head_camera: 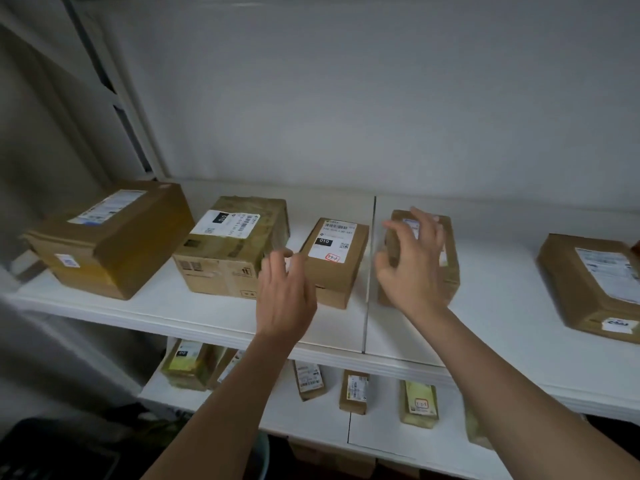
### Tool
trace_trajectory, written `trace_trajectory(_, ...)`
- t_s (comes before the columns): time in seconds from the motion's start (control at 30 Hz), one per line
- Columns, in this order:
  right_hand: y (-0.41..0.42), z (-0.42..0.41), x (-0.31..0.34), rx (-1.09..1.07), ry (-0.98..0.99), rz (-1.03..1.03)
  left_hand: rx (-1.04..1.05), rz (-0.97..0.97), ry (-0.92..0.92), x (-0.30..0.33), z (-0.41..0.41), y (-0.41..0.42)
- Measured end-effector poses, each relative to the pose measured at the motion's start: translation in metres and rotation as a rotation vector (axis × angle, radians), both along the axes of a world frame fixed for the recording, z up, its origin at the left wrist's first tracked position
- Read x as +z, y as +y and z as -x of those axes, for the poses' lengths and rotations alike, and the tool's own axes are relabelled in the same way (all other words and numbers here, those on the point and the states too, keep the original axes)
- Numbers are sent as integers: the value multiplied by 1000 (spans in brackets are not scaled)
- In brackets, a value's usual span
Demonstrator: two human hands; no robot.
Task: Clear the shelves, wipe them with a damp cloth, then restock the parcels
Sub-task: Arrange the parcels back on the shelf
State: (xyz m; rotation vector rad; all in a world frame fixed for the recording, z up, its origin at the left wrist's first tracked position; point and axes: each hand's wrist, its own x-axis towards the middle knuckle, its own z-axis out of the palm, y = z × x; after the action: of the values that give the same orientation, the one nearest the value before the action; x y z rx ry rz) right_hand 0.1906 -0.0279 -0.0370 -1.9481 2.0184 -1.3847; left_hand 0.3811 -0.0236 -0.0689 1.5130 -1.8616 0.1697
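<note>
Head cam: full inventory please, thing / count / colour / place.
upper shelf: 1, white, across the middle, seam down its centre
large box: 1, brown cardboard, far left of upper shelf
taped box: 1, brown, white label, right of the large box
small box: 1, brown, label with red handwriting, centre
held box: 1, brown, just right of the seam
flat parcel: 1, brown, far right of upper shelf
lower shelf: 1, white, below
small parcels: about five visible, brown and yellowish, on lower shelf
wall: white, behind
left hand: open, by the small box
right hand: grips the held box
</note>
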Motion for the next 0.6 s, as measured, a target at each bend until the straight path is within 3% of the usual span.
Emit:
trace_trajectory(0.13,-22,-54,2,296,-23,-71,241,8,113,3,-47,5)
trace_trajectory(0.27,-33,-103,-15,559,-53,-348,427,-144,108,1,-106,9)
trace_trajectory(0.47,-46,-161,-17,630,-139,-438,569,-342,72,9,-189,1)
trace_trajectory(0.6,-56,-194,-28,534,-127,-423,543,-384,68,12,-237,-17)
